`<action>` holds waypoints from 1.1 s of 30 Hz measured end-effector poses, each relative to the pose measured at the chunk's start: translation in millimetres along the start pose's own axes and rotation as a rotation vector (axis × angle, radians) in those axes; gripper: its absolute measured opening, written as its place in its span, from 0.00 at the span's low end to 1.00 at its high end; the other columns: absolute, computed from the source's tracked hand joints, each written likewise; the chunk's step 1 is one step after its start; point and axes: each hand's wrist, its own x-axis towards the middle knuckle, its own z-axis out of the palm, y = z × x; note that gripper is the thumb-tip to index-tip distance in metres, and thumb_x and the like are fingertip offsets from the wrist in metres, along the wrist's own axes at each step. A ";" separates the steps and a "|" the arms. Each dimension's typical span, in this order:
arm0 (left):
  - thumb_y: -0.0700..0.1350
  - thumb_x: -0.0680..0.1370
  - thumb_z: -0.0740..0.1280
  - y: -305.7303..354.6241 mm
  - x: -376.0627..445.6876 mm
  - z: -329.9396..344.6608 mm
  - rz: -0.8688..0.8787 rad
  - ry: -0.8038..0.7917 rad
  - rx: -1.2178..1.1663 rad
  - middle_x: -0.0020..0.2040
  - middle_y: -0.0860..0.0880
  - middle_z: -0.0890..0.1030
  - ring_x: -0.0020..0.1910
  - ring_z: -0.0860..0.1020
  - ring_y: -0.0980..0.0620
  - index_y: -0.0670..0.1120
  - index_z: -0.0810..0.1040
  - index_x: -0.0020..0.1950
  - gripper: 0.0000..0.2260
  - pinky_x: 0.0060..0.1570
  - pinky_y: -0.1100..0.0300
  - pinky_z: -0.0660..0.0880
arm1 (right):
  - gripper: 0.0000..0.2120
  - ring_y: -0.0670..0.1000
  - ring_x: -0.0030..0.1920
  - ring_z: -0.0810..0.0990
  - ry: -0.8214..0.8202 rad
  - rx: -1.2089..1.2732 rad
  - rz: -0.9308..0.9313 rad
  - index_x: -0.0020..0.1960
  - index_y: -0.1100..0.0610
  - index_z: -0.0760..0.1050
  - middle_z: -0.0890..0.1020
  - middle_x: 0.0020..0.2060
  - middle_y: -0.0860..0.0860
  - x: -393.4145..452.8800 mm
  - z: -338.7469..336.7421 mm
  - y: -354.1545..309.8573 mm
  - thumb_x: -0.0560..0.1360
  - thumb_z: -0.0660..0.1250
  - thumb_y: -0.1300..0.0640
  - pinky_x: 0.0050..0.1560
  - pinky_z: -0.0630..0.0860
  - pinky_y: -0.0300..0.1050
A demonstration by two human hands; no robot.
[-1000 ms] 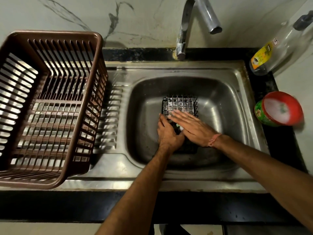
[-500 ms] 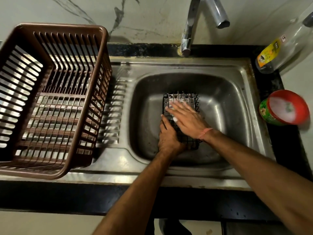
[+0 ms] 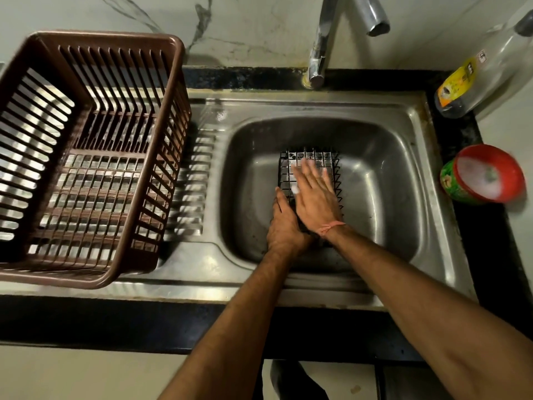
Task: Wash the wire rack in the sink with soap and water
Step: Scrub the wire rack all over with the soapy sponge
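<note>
A black wire rack (image 3: 316,156) lies flat on the bottom of the steel sink (image 3: 401,180), flecked with white suds. My right hand (image 3: 315,195) lies flat on top of it, fingers straight and slightly blurred, with a dab of white foam by the thumb. At the rack's near left corner my left hand (image 3: 283,226) holds it, thumb lying along the left edge; its fingers are hidden under the right hand. No water runs from the tap (image 3: 319,53).
A brown slatted plastic basket (image 3: 176,116) stands on the drainboard at the left. On the black counter at the right are a red-rimmed green tub of foamy soap (image 3: 487,176) and a clear bottle with a yellow label (image 3: 473,82).
My right hand has slid away from me along the rack, from its near part toward its far end. The left hand has stayed at the near left corner.
</note>
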 end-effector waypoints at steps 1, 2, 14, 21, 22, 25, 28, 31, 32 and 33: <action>0.53 0.65 0.87 -1.1 0.6 -0.3 0.005 0.013 -0.012 0.88 0.47 0.48 0.85 0.58 0.45 0.50 0.35 0.87 0.70 0.80 0.44 0.65 | 0.29 0.51 0.84 0.47 -0.037 0.007 -0.105 0.84 0.53 0.54 0.53 0.84 0.53 -4.2 2.0 -0.4 0.85 0.56 0.57 0.83 0.48 0.57; 0.53 0.67 0.85 -2.6 1.8 0.0 0.014 0.031 -0.021 0.88 0.48 0.49 0.85 0.58 0.47 0.50 0.37 0.87 0.66 0.81 0.46 0.65 | 0.29 0.50 0.84 0.47 -0.085 0.030 -0.218 0.84 0.52 0.54 0.54 0.84 0.52 -10.7 0.6 2.7 0.85 0.56 0.59 0.83 0.48 0.56; 0.46 0.65 0.88 -0.8 2.8 0.2 -0.134 -0.032 -0.017 0.87 0.46 0.53 0.84 0.60 0.41 0.47 0.40 0.87 0.67 0.82 0.47 0.63 | 0.41 0.50 0.84 0.48 -0.086 0.051 -0.172 0.84 0.49 0.53 0.54 0.84 0.51 -28.4 -26.1 46.1 0.76 0.56 0.75 0.83 0.50 0.57; 0.46 0.62 0.89 -0.9 5.1 2.0 -0.145 -0.035 -0.029 0.87 0.46 0.53 0.85 0.59 0.41 0.46 0.40 0.87 0.70 0.82 0.46 0.61 | 0.39 0.53 0.83 0.54 0.177 0.089 0.302 0.82 0.51 0.61 0.59 0.82 0.53 54.0 -11.3 31.0 0.75 0.62 0.74 0.83 0.54 0.54; 0.46 0.62 0.89 -1.1 5.1 1.9 -0.141 -0.035 -0.025 0.87 0.46 0.52 0.85 0.58 0.42 0.46 0.39 0.87 0.70 0.82 0.47 0.61 | 0.38 0.53 0.83 0.55 0.162 0.060 0.223 0.81 0.51 0.62 0.61 0.82 0.53 51.9 -9.5 30.4 0.75 0.61 0.74 0.83 0.52 0.54; 0.46 0.63 0.89 -0.7 5.5 2.3 -0.137 -0.037 -0.001 0.88 0.46 0.50 0.85 0.58 0.41 0.46 0.39 0.87 0.69 0.81 0.46 0.62 | 0.40 0.52 0.83 0.55 0.012 0.056 -0.112 0.81 0.52 0.63 0.62 0.81 0.52 26.3 -11.2 28.1 0.74 0.58 0.77 0.83 0.48 0.52; 0.47 0.65 0.87 -2.4 3.9 1.5 -0.109 -0.017 0.015 0.86 0.45 0.55 0.82 0.63 0.41 0.47 0.43 0.87 0.65 0.79 0.43 0.67 | 0.38 0.49 0.84 0.49 -0.163 0.083 -0.331 0.83 0.50 0.59 0.57 0.83 0.51 -11.6 -19.2 30.3 0.77 0.57 0.74 0.84 0.47 0.55; 0.48 0.68 0.83 -2.7 0.1 0.3 -0.084 0.028 -0.020 0.83 0.45 0.62 0.79 0.69 0.40 0.46 0.48 0.85 0.57 0.75 0.42 0.72 | 0.30 0.49 0.84 0.48 -0.287 0.065 -0.521 0.84 0.55 0.53 0.54 0.84 0.52 -48.2 -26.5 38.8 0.85 0.58 0.60 0.83 0.48 0.55; 0.48 0.68 0.84 -2.2 0.1 -0.5 -0.087 0.022 -0.019 0.83 0.45 0.61 0.79 0.69 0.40 0.46 0.47 0.86 0.58 0.76 0.43 0.71 | 0.29 0.50 0.84 0.47 -0.298 0.043 -0.552 0.85 0.55 0.52 0.53 0.84 0.52 -51.0 -28.7 44.9 0.86 0.56 0.57 0.83 0.48 0.55; 0.48 0.67 0.85 -2.3 0.9 -0.6 -0.091 0.007 -0.015 0.85 0.45 0.60 0.81 0.67 0.40 0.46 0.45 0.87 0.61 0.77 0.44 0.70 | 0.28 0.50 0.84 0.46 -0.287 0.005 -0.545 0.85 0.53 0.51 0.52 0.84 0.51 -48.5 -30.6 51.7 0.87 0.55 0.54 0.83 0.47 0.55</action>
